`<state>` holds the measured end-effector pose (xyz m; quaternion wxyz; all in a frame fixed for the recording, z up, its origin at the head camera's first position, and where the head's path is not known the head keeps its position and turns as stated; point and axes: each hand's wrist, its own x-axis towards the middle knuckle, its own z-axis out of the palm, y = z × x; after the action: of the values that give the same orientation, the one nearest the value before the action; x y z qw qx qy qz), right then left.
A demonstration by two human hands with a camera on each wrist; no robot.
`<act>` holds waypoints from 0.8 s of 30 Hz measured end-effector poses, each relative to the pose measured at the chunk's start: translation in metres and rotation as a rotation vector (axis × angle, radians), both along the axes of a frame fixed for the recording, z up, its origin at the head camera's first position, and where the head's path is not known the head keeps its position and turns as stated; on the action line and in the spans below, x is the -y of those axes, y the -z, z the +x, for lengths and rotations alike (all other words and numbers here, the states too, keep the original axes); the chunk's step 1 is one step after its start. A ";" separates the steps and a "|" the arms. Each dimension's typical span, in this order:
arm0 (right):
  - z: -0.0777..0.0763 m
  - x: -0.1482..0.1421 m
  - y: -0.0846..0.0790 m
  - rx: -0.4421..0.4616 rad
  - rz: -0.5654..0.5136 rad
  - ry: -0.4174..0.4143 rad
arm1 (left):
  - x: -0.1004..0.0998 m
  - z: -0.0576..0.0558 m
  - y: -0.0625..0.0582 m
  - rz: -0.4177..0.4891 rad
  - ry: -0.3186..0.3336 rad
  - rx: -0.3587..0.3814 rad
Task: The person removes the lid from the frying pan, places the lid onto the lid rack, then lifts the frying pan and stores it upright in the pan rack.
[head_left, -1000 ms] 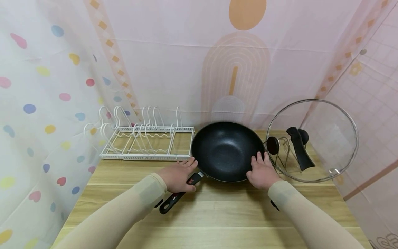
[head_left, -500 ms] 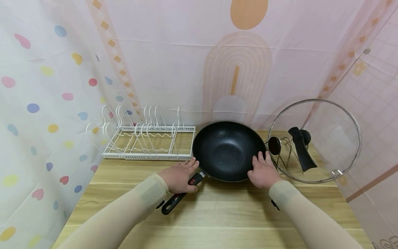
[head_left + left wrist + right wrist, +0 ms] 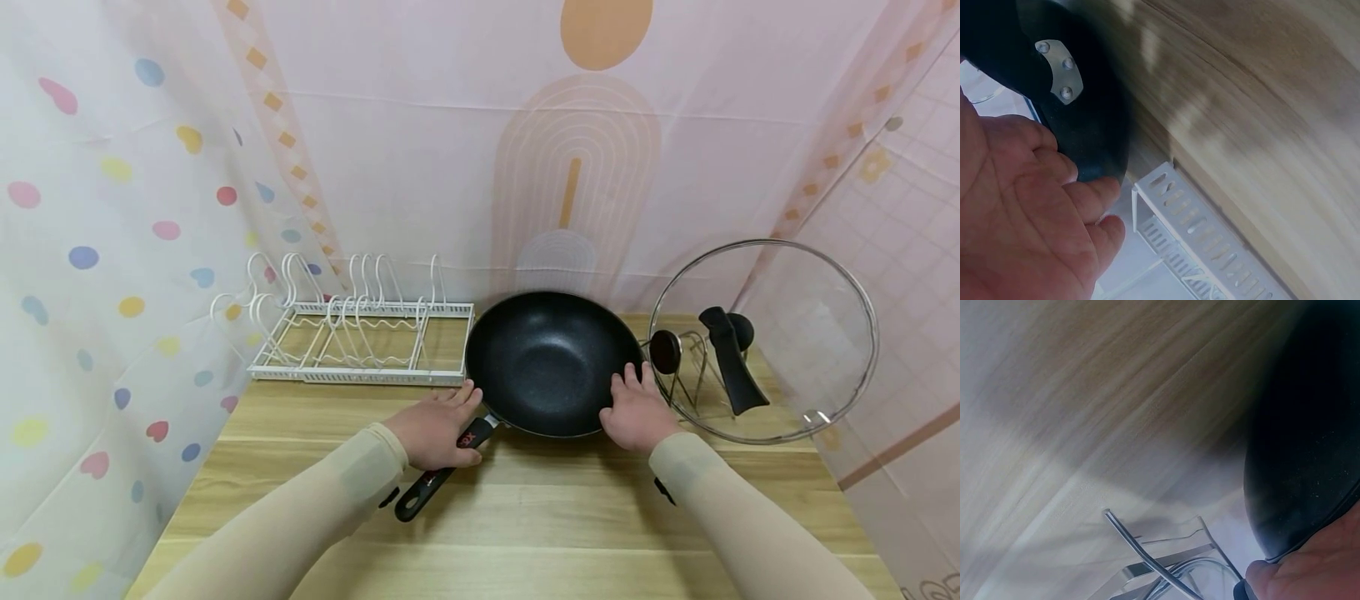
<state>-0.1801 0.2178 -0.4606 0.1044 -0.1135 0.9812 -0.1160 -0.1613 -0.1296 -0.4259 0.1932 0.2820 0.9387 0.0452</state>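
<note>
Left hand point(image 3: 433, 429), fingers straight, over the long handle point(image 3: 427, 493); right hand point(image 3: 639, 410), fingers straight, on the black pan point(image 3: 551, 367). Pan between both, mid-frame, handle toward lower left, nearer the left hand. Farther out on the bench point(image 3: 547, 508): white rack point(image 3: 382, 377) middle left, glass lid point(image 3: 787, 350) far right.

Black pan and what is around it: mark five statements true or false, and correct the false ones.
1. The black pan sits between the white rack and the glass lid. True.
2. The left hand holds the glass lid. False: it is at the pan's left side, by the handle.
3. The right hand is at the pan's right side. True.
4. The glass lid lies flat over the pan. False: it stands on edge to the pan's right.
5. The handle points toward the far curtain. False: it points toward the person, to the near left.
</note>
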 end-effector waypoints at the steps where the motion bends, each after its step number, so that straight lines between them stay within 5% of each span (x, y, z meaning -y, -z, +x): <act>1: 0.000 0.000 0.000 0.001 -0.004 0.000 | 0.000 0.001 0.000 -0.006 0.000 -0.003; 14: 0.013 0.015 -0.005 -0.039 -0.091 0.048 | -0.005 0.018 -0.002 -0.116 0.016 0.025; 24: 0.015 0.021 0.001 -0.081 -0.095 0.056 | -0.009 0.021 0.001 -0.072 -0.006 0.068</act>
<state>-0.1653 0.1970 -0.4619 0.0558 -0.0954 0.9808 -0.1607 -0.1401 -0.1207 -0.4267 0.2349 0.2703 0.9335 0.0214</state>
